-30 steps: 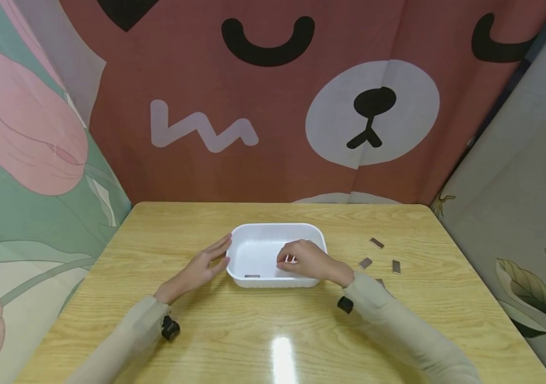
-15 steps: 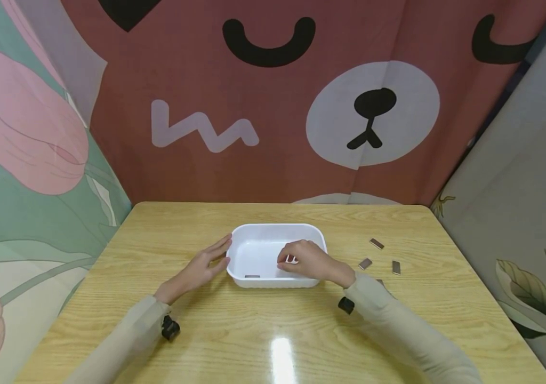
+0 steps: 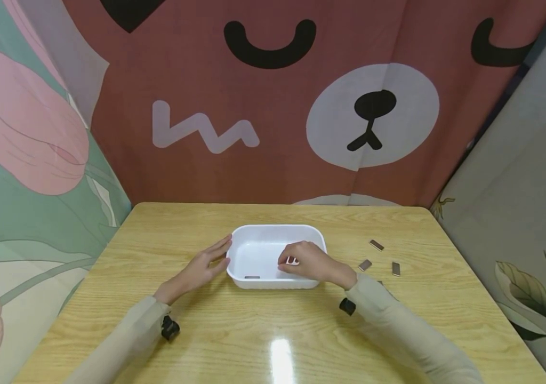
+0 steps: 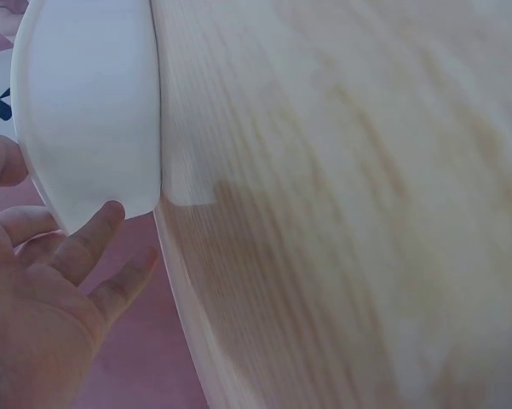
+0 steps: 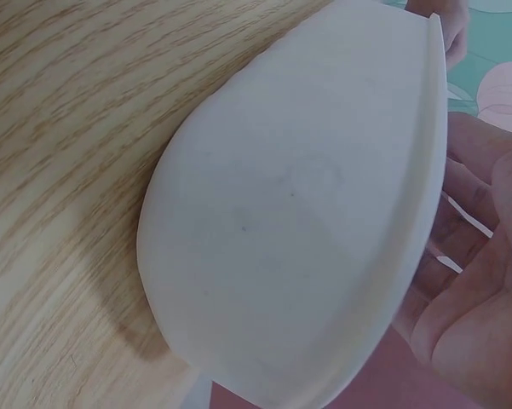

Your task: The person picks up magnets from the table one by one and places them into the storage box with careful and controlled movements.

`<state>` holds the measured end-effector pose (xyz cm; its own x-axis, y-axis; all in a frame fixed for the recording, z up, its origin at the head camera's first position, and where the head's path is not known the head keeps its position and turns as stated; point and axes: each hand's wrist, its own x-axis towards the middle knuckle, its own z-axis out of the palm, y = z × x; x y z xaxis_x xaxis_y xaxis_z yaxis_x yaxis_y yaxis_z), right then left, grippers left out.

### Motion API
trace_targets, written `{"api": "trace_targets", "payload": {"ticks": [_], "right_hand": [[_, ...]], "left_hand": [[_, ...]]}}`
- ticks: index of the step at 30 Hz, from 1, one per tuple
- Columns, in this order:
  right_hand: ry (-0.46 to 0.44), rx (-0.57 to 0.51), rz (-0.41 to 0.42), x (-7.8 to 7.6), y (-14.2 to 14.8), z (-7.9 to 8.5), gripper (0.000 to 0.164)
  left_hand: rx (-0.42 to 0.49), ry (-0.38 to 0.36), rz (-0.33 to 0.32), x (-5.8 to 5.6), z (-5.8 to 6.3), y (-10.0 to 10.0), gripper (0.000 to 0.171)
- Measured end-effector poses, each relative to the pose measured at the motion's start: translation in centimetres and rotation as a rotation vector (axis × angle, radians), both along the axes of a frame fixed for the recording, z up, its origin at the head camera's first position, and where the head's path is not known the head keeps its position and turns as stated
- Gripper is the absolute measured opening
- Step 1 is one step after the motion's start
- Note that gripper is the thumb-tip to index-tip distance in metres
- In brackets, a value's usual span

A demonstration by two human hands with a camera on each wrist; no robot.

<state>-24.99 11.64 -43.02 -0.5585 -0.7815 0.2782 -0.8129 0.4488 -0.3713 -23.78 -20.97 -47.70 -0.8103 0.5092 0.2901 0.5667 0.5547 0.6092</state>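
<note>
A white plastic tub point(image 3: 254, 250) stands on the table. My left hand point(image 3: 198, 271) rests against its left end with fingers spread; in the left wrist view the fingertips point(image 4: 111, 213) touch the tub's outer wall. My right hand point(image 3: 308, 260) reaches over the right rim, its fingers curled and thumb close to the forefinger, low inside the tub. Whether anything sits between those fingertips is hidden; the right wrist view shows the tub's wall point(image 5: 281, 196) in front of them. Inside, near the front wall, lies a small flat brownish rectangular piece point(image 3: 252, 277), partly covered by the rim.
To the right of the tub, similar small brownish rectangular pieces lie apart on the wooden table point(image 3: 225, 330): one at the back point(image 3: 376, 245), one nearer the tub point(image 3: 365, 265), one farther right point(image 3: 395, 269). Another shows partly beside the right sleeve point(image 3: 398, 320). Printed curtains point(image 3: 273, 176) surround the table.
Both hands stay in nearly the same place, and the tub and pieces keep their places. The head view shifts only very slightly.
</note>
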Motion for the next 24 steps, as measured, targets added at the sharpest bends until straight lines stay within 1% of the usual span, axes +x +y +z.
{"api": "trace_targets", "payload": {"ticks": [9, 18, 24], "right_hand": [[0.014, 0.002, -0.002, 0.3, 0.4, 0.3, 0.007], [-0.006, -0.001, -0.012, 0.4, 0.9, 0.5, 0.008], [-0.01, -0.008, -0.018, 0.7, 1.3, 1.0, 0.009]], "left_hand": [[-0.004, -0.012, 0.011, 0.0, 0.0, 0.0, 0.055], [-0.006, -0.011, 0.009, 0.0, 0.0, 0.0, 0.056], [-0.006, -0.005, 0.007, 0.1, 0.0, 0.0, 0.056]]}}
